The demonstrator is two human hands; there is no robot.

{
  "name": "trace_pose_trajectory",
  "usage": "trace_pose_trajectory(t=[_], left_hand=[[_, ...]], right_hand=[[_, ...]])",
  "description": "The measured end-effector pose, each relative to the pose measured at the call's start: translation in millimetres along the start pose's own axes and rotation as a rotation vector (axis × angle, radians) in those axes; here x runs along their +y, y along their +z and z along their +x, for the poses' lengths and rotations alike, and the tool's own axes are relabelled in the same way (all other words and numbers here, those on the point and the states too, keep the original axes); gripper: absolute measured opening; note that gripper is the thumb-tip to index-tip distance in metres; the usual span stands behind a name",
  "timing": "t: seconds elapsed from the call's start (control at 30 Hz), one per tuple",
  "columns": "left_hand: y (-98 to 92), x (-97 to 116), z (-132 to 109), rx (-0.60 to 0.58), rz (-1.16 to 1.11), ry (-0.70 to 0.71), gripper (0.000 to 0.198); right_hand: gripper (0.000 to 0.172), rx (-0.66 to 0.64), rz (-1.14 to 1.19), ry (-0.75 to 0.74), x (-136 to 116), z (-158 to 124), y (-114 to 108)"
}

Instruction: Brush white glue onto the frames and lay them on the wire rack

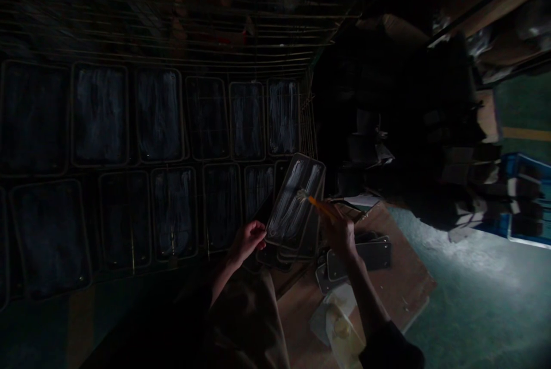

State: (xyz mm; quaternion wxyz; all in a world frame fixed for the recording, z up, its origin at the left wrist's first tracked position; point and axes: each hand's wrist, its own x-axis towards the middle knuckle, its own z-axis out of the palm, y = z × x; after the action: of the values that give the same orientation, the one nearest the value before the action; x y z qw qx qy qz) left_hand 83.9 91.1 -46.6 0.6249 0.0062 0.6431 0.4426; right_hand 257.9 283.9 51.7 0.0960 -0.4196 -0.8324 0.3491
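A dark rectangular panel (286,214) with rounded corners lies tilted, pale streaks running along its length. My left hand (251,240) pinches its lower left corner between thumb and fingers. In my right hand (340,234) is a brush (313,201) with an orange handle, and its light bristles rest on or just over the panel's streaked face. More panels lie under this one, their edges showing at its lower right. Beside my right wrist, a few bare dark panels (365,261) sit on a wooden board (398,265). The dim light hides finer detail.
Two rows of similar streaked panels (100,113) stand on the left by a wire rack (193,42). A plastic bag (342,329) with something yellowish lies on the board's near side. At far right are blue crates (527,197) and green floor (486,300).
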Motion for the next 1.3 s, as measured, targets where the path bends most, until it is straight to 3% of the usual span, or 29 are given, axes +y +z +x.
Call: trace_pose_trajectory(t=[0.17,0.33,0.43,0.53,0.7,0.83,0.93,1.0,1.13,1.3], left_hand=[[-1.6,-3.6,0.3,-0.016,-0.014,0.007,0.030],[-0.8,-6.9,-1.3,-0.047,-0.054,-0.008,0.035],[0.6,-4.8,-3.3,-0.020,-0.064,-0.023,0.034],[1.4,-2.6,-6.1,-0.007,-0.045,-0.021,0.032],[2.1,-1.6,-10.0,-0.012,-0.028,-0.026,0.030],[2.8,0.0,-11.8,-0.037,-0.060,-0.024,0.032],[3.6,1.0,-12.3,-0.038,-0.057,-0.032,0.036],[4.4,1.2,-12.8,-0.050,-0.065,-0.040,0.037],[6.0,0.1,-14.8,-0.062,-0.101,-0.045,0.036],[7.1,-0.9,-17.3,-0.066,-0.091,-0.053,0.031]], right_hand=[[0.033,0.083,-0.185,-0.078,-1.3,46.8,-4.9],[0.041,0.017,-0.271,-0.129,3.3,58.3,6.3],[0.046,-0.097,-0.255,-0.147,3.1,37.0,9.3],[0.047,-0.208,-0.197,-0.158,-5.7,-4.3,8.1],[0.037,-0.340,-0.037,-0.070,-25.3,-64.7,1.0],[0.026,-0.197,0.022,0.049,-21.5,-59.7,-7.2],[0.026,-0.082,-0.010,0.043,-9.2,-43.3,-6.5],[0.027,-0.091,-0.048,0.008,-2.9,-42.8,-0.8],[0.031,-0.164,-0.118,0.001,-6.1,-75.0,14.6],[0.027,-0.181,-0.105,0.093,-26.0,-123.3,28.6]])
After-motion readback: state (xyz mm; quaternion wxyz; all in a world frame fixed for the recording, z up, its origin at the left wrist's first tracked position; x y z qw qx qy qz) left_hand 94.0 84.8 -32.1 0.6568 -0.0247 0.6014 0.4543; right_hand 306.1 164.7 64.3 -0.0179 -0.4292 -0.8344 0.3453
